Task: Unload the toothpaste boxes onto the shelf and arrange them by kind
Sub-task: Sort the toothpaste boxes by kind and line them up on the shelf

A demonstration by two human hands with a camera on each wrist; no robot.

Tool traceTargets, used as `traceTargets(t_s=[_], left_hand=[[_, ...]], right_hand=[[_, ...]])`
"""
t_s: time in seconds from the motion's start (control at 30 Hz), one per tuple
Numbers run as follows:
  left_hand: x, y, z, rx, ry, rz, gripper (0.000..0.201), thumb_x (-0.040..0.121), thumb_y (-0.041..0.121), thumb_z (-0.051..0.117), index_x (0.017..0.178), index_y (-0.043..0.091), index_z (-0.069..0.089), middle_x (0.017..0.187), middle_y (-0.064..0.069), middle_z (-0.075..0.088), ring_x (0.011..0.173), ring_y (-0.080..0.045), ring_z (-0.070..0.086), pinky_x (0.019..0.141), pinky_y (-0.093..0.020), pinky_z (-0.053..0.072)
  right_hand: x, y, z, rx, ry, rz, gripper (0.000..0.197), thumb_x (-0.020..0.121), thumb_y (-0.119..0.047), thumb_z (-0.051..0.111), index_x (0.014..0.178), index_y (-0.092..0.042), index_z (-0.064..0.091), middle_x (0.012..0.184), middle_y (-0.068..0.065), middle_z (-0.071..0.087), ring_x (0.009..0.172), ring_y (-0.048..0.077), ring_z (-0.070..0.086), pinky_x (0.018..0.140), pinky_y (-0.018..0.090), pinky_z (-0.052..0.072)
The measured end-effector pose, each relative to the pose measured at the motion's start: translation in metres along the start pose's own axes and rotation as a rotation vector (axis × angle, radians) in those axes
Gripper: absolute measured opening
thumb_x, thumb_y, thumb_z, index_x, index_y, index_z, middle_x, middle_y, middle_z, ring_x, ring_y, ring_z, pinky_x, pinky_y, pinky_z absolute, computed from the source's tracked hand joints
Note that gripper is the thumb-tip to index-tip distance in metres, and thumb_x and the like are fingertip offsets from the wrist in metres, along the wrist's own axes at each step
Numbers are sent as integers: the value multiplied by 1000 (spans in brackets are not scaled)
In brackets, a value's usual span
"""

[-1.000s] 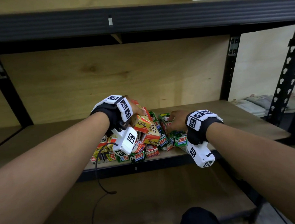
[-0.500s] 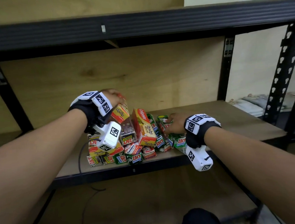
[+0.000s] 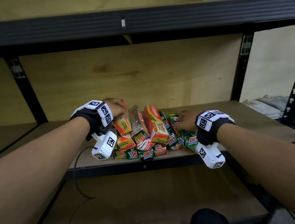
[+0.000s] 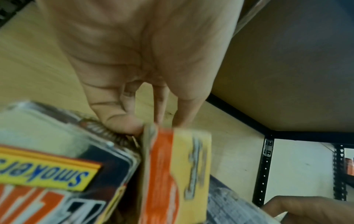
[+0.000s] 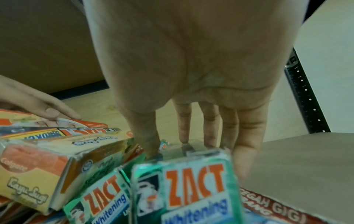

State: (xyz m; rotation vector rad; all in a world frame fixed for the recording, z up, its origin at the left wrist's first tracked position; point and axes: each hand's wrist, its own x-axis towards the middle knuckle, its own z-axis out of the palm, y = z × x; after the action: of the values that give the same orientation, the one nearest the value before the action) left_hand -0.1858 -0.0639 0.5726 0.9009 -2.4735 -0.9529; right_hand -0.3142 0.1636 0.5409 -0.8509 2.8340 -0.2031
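A heap of toothpaste boxes (image 3: 144, 137) lies on the wooden shelf (image 3: 245, 124) near its front edge. My left hand (image 3: 122, 109) pinches the far end of an orange-and-yellow Colgate box (image 3: 122, 125) at the heap's left top. In the left wrist view my left hand (image 4: 151, 125) shows thumb and fingers on the end of that Colgate box (image 4: 172, 174), beside a dark Zact Smokers box (image 4: 57, 174). My right hand (image 3: 179, 120) grips a green Zact Whitening box (image 3: 188, 138) at the heap's right. In the right wrist view my right hand (image 5: 182, 148) has thumb and fingers down round that green box (image 5: 184, 189).
A black beam (image 3: 139, 22) of the shelf above hangs low over the heap. A black upright (image 3: 236, 65) stands at the back right, with folded cloth (image 3: 269, 104) beyond it. A thin cable (image 3: 78, 165) hangs off the front edge. A lower board (image 3: 147, 196) lies beneath.
My left hand has drawn the orange-and-yellow box up and to the left on the heap. My right hand has stayed on the green box.
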Motion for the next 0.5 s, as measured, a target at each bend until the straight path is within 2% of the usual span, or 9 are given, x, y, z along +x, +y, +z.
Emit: traceTargets(t_s=[0.03, 0.07, 0.1, 0.13, 0.2, 0.27, 0.37, 0.43, 0.5], left_hand=[[0, 1, -1, 37, -8, 6, 30, 85, 18, 72, 113, 14, 65, 92, -11, 72, 66, -16, 66, 54, -20, 47], [-1, 2, -1, 83, -8, 8, 33, 85, 22, 72, 117, 15, 64, 112, -15, 68, 89, -25, 67, 68, -26, 50], [-1, 1, -2, 112, -7, 6, 36, 86, 24, 71, 120, 16, 63, 123, -17, 63, 101, -31, 63, 79, -31, 51], [0, 1, -2, 125, -7, 5, 37, 86, 25, 71, 121, 18, 63, 126, -17, 61, 100, -32, 61, 84, -34, 50], [1, -3, -1, 151, 6, 21, 36, 86, 28, 71, 120, 20, 63, 127, -12, 60, 87, -22, 53, 78, -29, 46], [1, -5, -1, 213, 19, 52, 35, 87, 33, 67, 120, 23, 62, 129, -4, 57, 90, -17, 49, 77, -24, 41], [-1, -7, -3, 287, 22, 78, 34, 90, 37, 61, 122, 27, 60, 130, 1, 56, 90, -16, 50, 77, -23, 39], [-1, -9, -3, 316, 7, 92, 34, 91, 40, 58, 124, 29, 60, 130, 2, 57, 88, -15, 52, 73, -22, 38], [-1, -13, -2, 305, 7, 104, 35, 91, 41, 57, 125, 30, 59, 124, 3, 61, 86, -15, 55, 71, -21, 39]], right_hand=[[1, -3, -1, 21, 10, 4, 60, 79, -49, 64, 125, -10, 63, 130, 13, 61, 115, 29, 60, 98, 44, 50], [0, -7, -3, 49, 30, 6, 57, 81, -47, 63, 124, -9, 63, 128, 13, 62, 113, 29, 62, 96, 43, 52], [-1, -13, -5, 74, 59, -3, 54, 83, -44, 63, 123, -8, 64, 126, 14, 64, 111, 29, 63, 93, 41, 53], [-2, -19, -7, 91, 85, -19, 51, 85, -44, 62, 122, -8, 64, 122, 14, 65, 107, 30, 64, 89, 39, 54], [-2, -32, -11, 119, 110, -57, 48, 89, -45, 60, 120, -9, 64, 116, 12, 67, 102, 29, 66, 83, 35, 55], [-1, -45, -10, 166, 91, -88, 49, 89, -45, 60, 121, -8, 64, 112, 14, 69, 97, 31, 68, 83, 38, 56], [4, -58, -4, 161, 39, -100, 54, 87, -50, 59, 122, -10, 63, 108, 13, 70, 85, 29, 69, 83, 39, 56], [6, -65, -1, 110, 34, -96, 60, 86, -55, 58, 127, -11, 59, 117, 12, 66, 96, 29, 67, 86, 38, 54], [8, -71, 1, 81, 21, -93, 72, 82, -59, 61, 138, -15, 47, 132, 8, 56, 107, 28, 62, 89, 36, 53]])
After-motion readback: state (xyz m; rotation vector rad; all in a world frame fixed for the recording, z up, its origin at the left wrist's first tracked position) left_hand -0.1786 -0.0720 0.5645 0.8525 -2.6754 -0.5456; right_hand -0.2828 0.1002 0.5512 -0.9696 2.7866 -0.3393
